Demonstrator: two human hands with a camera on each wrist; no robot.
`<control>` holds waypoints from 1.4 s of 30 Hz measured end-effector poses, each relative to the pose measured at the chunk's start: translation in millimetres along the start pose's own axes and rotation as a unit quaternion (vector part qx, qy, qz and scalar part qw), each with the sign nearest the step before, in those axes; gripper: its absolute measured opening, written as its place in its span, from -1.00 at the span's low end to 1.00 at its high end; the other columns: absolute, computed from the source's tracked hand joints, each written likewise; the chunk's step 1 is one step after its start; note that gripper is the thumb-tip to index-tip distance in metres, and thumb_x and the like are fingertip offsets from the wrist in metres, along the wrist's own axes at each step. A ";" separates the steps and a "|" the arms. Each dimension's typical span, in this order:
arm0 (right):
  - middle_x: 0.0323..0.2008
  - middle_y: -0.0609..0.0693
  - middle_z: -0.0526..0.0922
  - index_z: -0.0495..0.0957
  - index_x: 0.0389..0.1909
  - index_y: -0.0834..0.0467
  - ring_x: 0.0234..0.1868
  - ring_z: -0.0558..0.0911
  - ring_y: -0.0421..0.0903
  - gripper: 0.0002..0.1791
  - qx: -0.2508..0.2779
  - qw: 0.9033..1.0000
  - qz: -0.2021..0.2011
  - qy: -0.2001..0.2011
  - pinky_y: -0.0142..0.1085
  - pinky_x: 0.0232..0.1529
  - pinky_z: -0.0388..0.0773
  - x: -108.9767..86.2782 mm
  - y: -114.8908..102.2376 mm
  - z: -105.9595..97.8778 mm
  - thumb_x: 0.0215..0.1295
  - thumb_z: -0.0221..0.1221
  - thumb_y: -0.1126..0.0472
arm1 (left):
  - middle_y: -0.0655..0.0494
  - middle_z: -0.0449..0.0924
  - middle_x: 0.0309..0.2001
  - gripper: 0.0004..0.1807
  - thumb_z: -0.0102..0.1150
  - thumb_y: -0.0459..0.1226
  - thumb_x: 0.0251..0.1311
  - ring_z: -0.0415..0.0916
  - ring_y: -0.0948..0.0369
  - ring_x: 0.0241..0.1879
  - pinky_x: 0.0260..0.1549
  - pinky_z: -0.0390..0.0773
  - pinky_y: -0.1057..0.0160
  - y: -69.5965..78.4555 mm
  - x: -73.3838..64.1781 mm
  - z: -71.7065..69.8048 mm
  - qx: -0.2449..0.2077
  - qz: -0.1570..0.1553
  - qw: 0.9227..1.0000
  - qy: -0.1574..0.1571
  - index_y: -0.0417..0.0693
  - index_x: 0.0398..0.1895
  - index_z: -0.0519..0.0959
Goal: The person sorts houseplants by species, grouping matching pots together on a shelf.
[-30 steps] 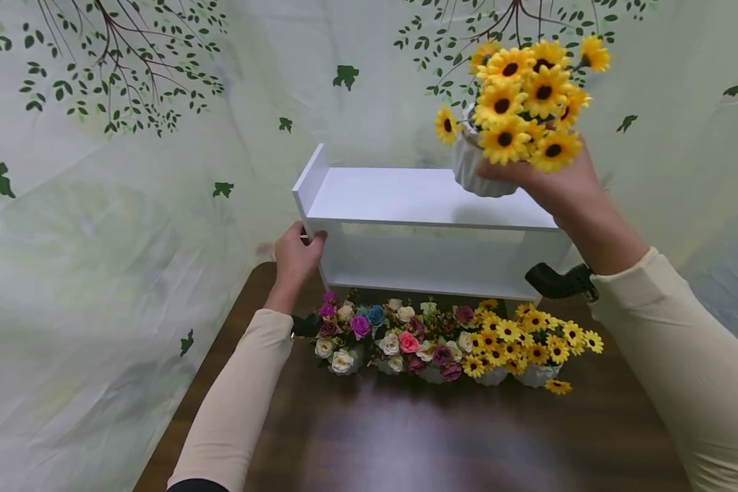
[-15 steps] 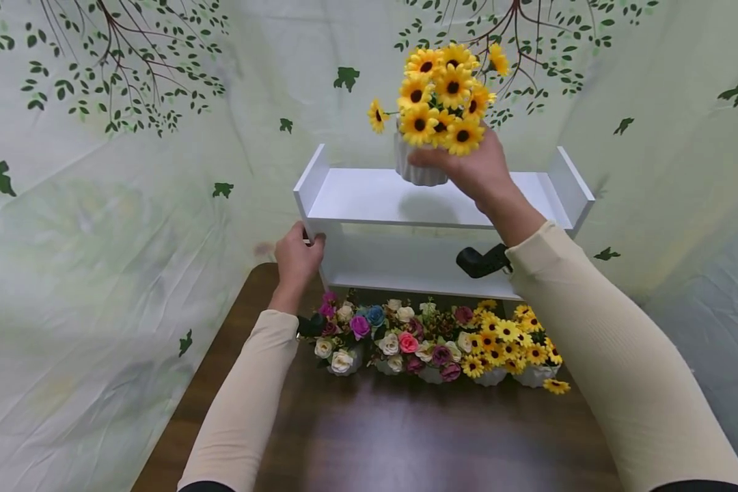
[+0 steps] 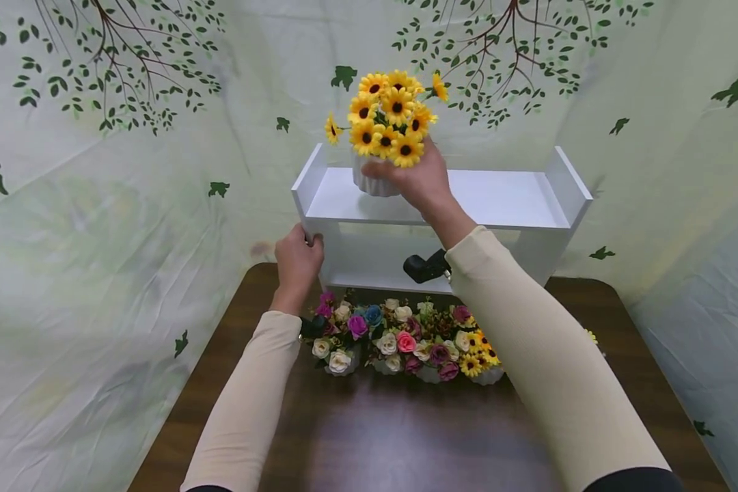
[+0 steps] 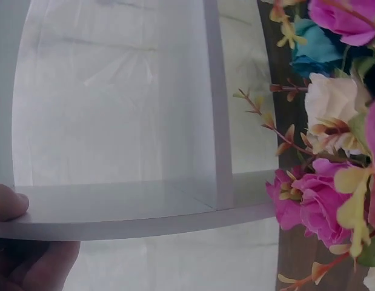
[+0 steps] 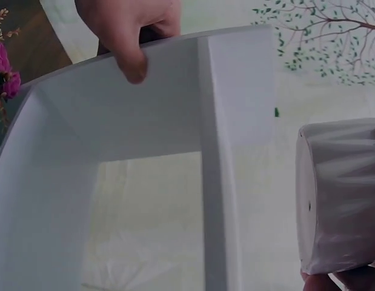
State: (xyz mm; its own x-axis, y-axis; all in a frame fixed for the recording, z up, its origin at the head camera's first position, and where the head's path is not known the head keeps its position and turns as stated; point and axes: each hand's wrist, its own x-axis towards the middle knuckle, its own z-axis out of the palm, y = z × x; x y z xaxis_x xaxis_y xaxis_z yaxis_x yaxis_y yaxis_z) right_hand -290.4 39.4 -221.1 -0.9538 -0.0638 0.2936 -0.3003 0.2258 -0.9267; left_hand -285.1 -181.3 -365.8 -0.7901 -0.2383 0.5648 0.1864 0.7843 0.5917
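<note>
My right hand (image 3: 421,179) grips a white ribbed pot (image 3: 372,179) of yellow sunflowers (image 3: 386,119) and holds it over the left part of the top board of a white two-tier shelf (image 3: 498,195). In the right wrist view the pot (image 5: 345,197) shows its flat base, apart from the shelf's upper board. My left hand (image 3: 298,260) pinches the shelf's left side panel, thumb inside and fingers outside. The left wrist view shows that thumb (image 4: 8,202) on the panel's (image 4: 132,227) inner face.
A row of potted artificial flowers (image 3: 400,342), roses at left and yellow blooms at right, stands on the brown wooden table (image 3: 400,430) before the shelf. My right forearm hides part of the yellow ones. A leaf-printed cloth (image 3: 129,239) hangs behind.
My right hand has carried the potted sunflowers leftward across the shelf top, from its right side to its left, and lately lower. The left hand stays on the side panel.
</note>
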 end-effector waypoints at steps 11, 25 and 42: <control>0.33 -0.11 0.48 0.27 0.38 -0.08 0.28 0.46 -0.15 -0.03 -0.011 1.000 0.025 -0.002 -0.20 0.37 0.32 5.8 9.6 28.4 -0.12 0.53 0.05 | -0.27 0.73 -0.28 -0.77 0.12 -0.26 0.27 0.70 -0.19 -0.28 -0.26 0.65 -0.11 -0.4 -2.2 -2.5 -0.012 -0.041 0.999 -0.021 -0.29 -0.23 0.60; 0.40 -0.14 0.41 0.21 0.43 -0.12 0.38 0.39 -0.17 0.03 -0.030 0.999 0.025 -0.007 -0.20 0.44 0.24 14.3 11.6 48.8 -0.10 0.52 0.02 | -0.21 0.76 -0.23 -0.77 0.14 -0.23 0.26 0.71 -0.16 -0.22 -0.21 0.65 -0.09 -3.4 1.1 -3.7 -0.014 -0.047 0.998 -0.026 -0.23 -0.19 0.62; 0.49 -0.09 0.28 0.07 0.51 -0.05 0.49 0.29 -0.11 0.04 -0.053 0.997 0.056 -0.013 -0.16 0.46 0.25 18.9 27.5 66.7 0.07 0.44 -0.06 | -0.21 0.76 -0.29 -0.79 0.15 -0.23 0.24 0.71 -0.16 -0.30 -0.25 0.63 -0.11 -2.9 -1.2 0.1 0.000 -0.041 0.999 -0.013 -0.22 -0.22 0.60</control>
State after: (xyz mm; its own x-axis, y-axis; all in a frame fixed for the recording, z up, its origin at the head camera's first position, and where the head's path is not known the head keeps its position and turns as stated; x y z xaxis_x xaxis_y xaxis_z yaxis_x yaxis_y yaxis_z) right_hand -317.2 -20.5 -256.7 -0.9818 -0.0574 0.1813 -0.1900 0.3337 -0.9233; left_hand -284.7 -183.3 -368.3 -0.8178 -0.2867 0.4990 0.1208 0.7623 0.6359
